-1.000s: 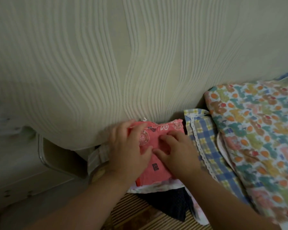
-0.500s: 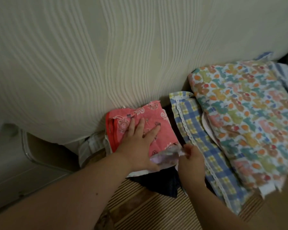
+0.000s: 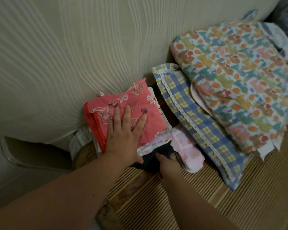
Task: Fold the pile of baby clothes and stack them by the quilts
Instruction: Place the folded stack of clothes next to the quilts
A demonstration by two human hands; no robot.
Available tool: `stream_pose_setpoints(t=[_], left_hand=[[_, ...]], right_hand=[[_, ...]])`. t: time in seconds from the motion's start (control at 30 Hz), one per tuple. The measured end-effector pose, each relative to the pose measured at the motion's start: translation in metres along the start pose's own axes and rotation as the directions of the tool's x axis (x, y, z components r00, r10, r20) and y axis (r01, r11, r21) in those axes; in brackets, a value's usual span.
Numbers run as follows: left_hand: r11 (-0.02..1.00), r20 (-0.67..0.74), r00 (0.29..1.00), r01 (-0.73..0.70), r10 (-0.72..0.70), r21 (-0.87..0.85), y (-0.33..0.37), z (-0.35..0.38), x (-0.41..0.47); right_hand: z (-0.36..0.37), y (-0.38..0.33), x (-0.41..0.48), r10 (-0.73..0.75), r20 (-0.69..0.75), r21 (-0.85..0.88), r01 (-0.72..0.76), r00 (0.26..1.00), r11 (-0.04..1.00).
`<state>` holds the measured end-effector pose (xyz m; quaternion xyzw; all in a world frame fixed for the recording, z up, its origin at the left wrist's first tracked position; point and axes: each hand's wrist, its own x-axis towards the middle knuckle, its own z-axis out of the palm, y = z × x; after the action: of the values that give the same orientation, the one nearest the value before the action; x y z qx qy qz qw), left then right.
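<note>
A folded red patterned garment (image 3: 136,103) tops a small stack against the ribbed cream wall. My left hand (image 3: 123,135) lies flat on it, fingers spread. Under it lie white and lilac layers (image 3: 154,143) and a dark navy garment (image 3: 150,160). My right hand (image 3: 166,163) is at the stack's front edge, fingers tucked under the navy garment; its grip is partly hidden. A pink folded piece (image 3: 188,151) lies beside it. To the right sit the quilts: a blue-yellow checked one (image 3: 198,123) and a floral one (image 3: 239,77) on top.
The stack and quilts rest on a striped bamboo mat (image 3: 181,205). The ribbed cream wall (image 3: 73,47) stands right behind them. At the lower left a pale cabinet or drawer unit (image 3: 23,171) sits below the bed edge.
The view has swung left and down, so the quilts show more fully. My right hand moved from the lilac layer's edge down to the navy garment at the stack's front. My left hand stays flat on the red garment.
</note>
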<state>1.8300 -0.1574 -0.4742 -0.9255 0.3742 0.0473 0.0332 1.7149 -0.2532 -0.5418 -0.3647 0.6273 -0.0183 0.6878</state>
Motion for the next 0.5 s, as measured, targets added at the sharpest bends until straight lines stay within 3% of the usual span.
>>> stream_pose_setpoints(t=[0.3, 0.5], left_hand=[[0.996, -0.05, 0.997, 0.063, -0.06, 0.059, -0.003, 0.001, 0.012], [0.996, -0.056, 0.996, 0.069, -0.066, 0.055, -0.004, 0.001, 0.014]], right_hand=[[-0.01, -0.019, -0.045, -0.231, 0.167, 0.176, 0.201, 0.959, 0.964], [-0.014, -0.02, -0.074, -0.306, 0.208, 0.157, 0.277, 0.929, 0.948]])
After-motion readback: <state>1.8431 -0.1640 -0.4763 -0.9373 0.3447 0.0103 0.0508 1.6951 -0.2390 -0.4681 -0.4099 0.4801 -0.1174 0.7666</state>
